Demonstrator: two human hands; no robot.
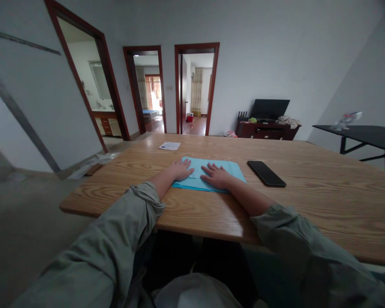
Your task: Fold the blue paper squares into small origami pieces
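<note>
A light blue sheet, folded in layers, lies flat on the wooden table in front of me. My left hand rests palm down on its left part, fingers spread. On the right part of the sheet lies my right hand, also flat with its fingers apart. Neither hand grips anything. Some of the sheet is hidden under both hands, and a brighter blue edge shows along its front side.
A black phone lies right of the sheet. Farther back on the left is a small white printed paper. Beyond the table stand a television on a dark cabinet and a black table at the right.
</note>
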